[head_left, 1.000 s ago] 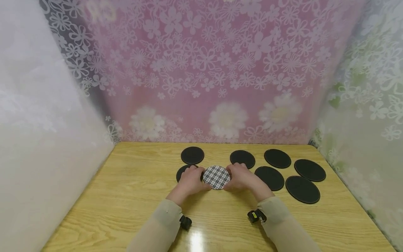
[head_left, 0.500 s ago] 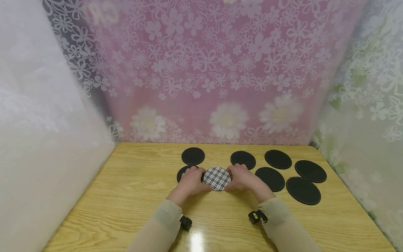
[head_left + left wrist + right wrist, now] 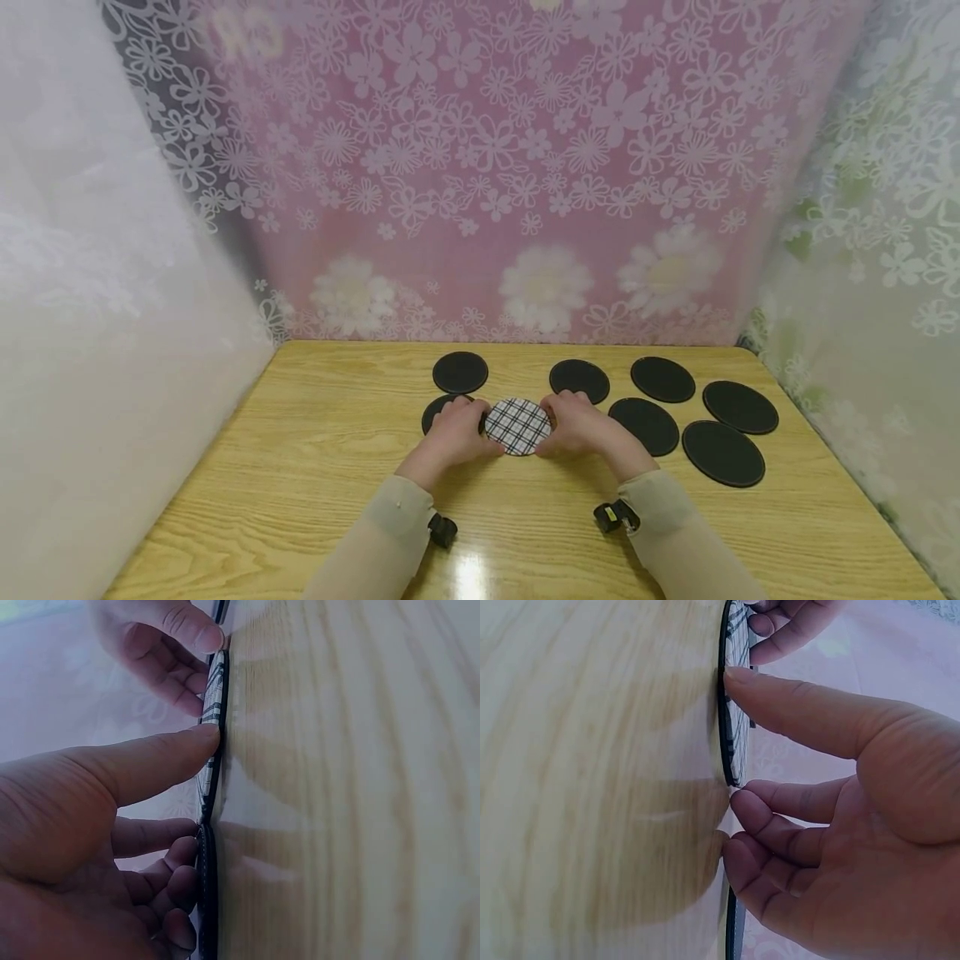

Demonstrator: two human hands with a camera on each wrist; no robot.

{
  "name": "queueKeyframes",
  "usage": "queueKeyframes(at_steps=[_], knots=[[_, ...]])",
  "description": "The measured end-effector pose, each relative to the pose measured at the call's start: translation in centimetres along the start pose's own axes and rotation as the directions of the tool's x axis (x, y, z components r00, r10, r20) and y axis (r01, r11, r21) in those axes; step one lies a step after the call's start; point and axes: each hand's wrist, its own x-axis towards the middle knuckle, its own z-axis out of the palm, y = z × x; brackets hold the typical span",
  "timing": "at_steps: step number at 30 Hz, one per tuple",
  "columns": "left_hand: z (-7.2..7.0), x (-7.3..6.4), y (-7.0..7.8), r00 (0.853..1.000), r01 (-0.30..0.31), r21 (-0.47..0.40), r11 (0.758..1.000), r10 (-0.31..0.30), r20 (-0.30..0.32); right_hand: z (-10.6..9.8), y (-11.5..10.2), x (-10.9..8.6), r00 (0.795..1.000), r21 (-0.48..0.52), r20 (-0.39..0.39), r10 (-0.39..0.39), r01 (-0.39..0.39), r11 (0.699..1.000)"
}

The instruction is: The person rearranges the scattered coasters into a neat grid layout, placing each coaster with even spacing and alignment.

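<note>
A round coaster (image 3: 517, 427) with a white-and-black plaid top lies on the wooden table between both hands. My left hand (image 3: 456, 432) pinches its left edge, thumb at the near side and index finger at the far side. On the opposite edge, my right hand (image 3: 579, 425) holds it the same way. The left wrist view shows the coaster's dark rim (image 3: 225, 697) low along the tabletop. Under the left fingers sits a black coaster (image 3: 435, 408), partly hidden; its stitched edge (image 3: 208, 892) meets the plaid one in that wrist view.
Behind the left hand lies another black coaster (image 3: 460, 372). Past the right hand are several more, including one partly covered by the fingers (image 3: 579, 379), one beside the wrist (image 3: 645, 425) and one farther right (image 3: 723, 452). Floral curtains (image 3: 525, 167) enclose the table (image 3: 300, 467).
</note>
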Motion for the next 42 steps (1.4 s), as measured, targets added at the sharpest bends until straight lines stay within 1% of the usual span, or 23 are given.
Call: queueKeyframes(at_steps=[4, 7, 12, 15, 20, 25, 28, 30, 36, 42], knots=[[0.0, 0.0, 0.1, 1.0, -0.007, -0.012, 1.0, 0.007, -0.025, -0.4, 0.3, -0.1, 1.0, 0.019, -0.008, 0.002, -0.002, 1.0], [0.0, 0.0, 0.4, 0.999, -0.013, -0.016, 1.0, 0.012, -0.051, -1.1, 0.7, -0.2, 0.999, 0.043, -0.035, 0.003, -0.001, 0.999], [0.0, 0.0, 1.4, 0.996, -0.017, -0.018, 1.0, 0.015, -0.091, -2.4, 1.6, -0.7, 0.996, 0.08, -0.084, 0.011, -0.004, 0.997], [0.1, 0.2, 2.1, 0.995, -0.021, -0.023, 1.0, 0.019, -0.096, -2.9, 2.6, -0.9, 0.994, 0.068, -0.104, 0.016, -0.009, 0.998], [0.0, 0.8, 3.4, 0.996, -0.024, -0.035, 0.999, 0.021, -0.086, -3.4, 4.2, -1.1, 0.991, 0.052, -0.132, 0.027, -0.02, 0.998], [-0.2, 1.9, 4.4, 0.995, -0.015, -0.028, 1.0, 0.012, -0.1, -3.7, 5.7, -1.0, 0.983, -0.003, -0.18, 0.016, -0.017, 1.0], [-0.1, 2.8, 4.9, 0.996, -0.012, -0.01, 1.0, 0.011, -0.09, -4.0, 6.5, -0.7, 0.977, -0.035, -0.214, 0.01, -0.018, 0.999], [0.0, 3.5, 5.0, 0.996, -0.021, 0.006, 1.0, 0.022, -0.084, -4.2, 6.8, -0.6, 0.975, -0.047, -0.224, 0.014, -0.025, 0.999], [0.8, 5.7, 5.7, 0.997, -0.027, 0.054, 0.998, 0.031, -0.076, -4.4, 7.9, -0.2, 0.977, -0.073, -0.21, 0.037, -0.054, 0.996], [2.0, 7.5, 6.1, 0.998, -0.009, 0.05, 0.999, 0.012, -0.058, -4.3, 8.8, 0.1, 0.982, -0.089, -0.186, 0.034, -0.051, 0.995]])
